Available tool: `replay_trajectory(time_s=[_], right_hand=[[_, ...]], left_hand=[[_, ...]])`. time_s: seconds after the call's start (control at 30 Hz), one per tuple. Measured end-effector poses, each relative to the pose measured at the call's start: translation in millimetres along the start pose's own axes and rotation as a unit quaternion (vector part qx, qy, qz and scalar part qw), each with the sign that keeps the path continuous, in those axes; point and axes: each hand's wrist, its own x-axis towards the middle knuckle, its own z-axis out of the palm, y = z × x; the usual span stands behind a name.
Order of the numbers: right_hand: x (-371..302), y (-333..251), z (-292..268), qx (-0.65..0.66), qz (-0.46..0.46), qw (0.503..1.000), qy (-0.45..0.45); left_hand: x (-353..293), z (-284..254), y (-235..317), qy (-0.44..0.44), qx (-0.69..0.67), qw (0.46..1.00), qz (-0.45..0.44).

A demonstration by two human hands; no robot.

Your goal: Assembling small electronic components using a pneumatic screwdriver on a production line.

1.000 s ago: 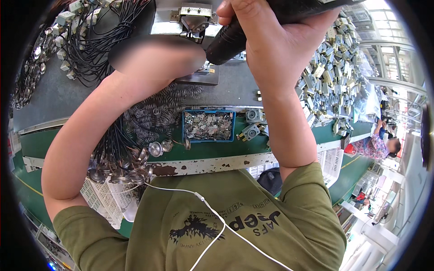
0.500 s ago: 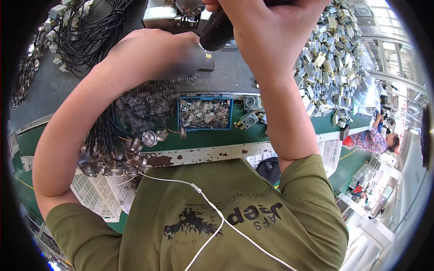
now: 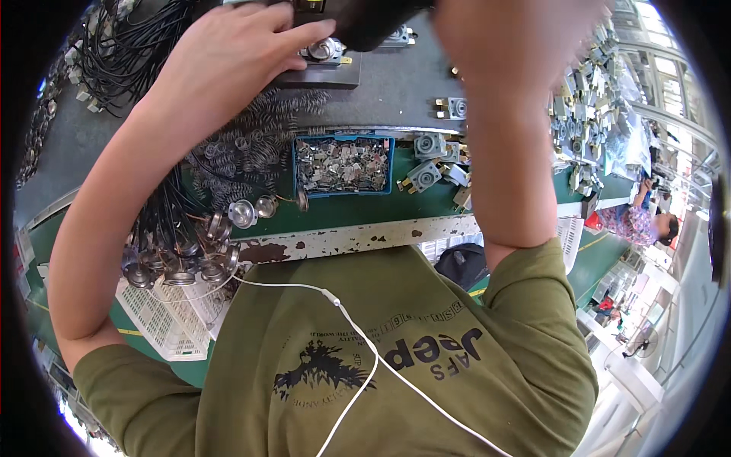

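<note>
My left hand (image 3: 244, 46) is at the top of the bench. Its thumb and index finger close about a small grey part with a round silver cap and a brass tab (image 3: 326, 50). That part sits on a dark metal block (image 3: 343, 78). Just right of those fingers, a blurred black cylindrical tool (image 3: 381, 21) runs to the upper edge. My right hand (image 3: 525, 46) is smeared by motion at the top right. Its fingers do not show clearly, and whether it touches the tool cannot be made out.
A blue tray (image 3: 295, 169) holds small metal pieces. Loose springs (image 3: 251, 137) and black cables (image 3: 145, 46) lie to its left, with silver round caps (image 3: 242, 214) below. Grey pronged housings (image 3: 424, 177) lie right of the tray, and more pile up (image 3: 582, 114) beyond my right arm.
My right hand has swung right, away from my left. The left hand has shifted up and left, uncovering the silver-capped part. The black tool now lies higher.
</note>
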Motion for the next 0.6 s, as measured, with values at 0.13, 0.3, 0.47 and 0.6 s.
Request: replay_trajectory(time_s=[0.13,0.3,0.47,0.6], right_hand=[[20,-8,-43,-0.129,-0.01,0.989,0.076],[18,-4,-13,-0.216,-0.021,0.966,0.14],[30,-14,10,-0.117,-0.04,0.983,0.139],[35,-16,30,0.135,-0.033,0.989,0.046]], left_hand=[[16,-18,44,0.026,-0.092,0.981,0.169],[0,20,70,-0.172,-0.137,0.939,0.263],[2,13,73,-0.142,-0.157,0.943,0.256],[9,8,72,-0.154,-0.263,0.93,0.205]])
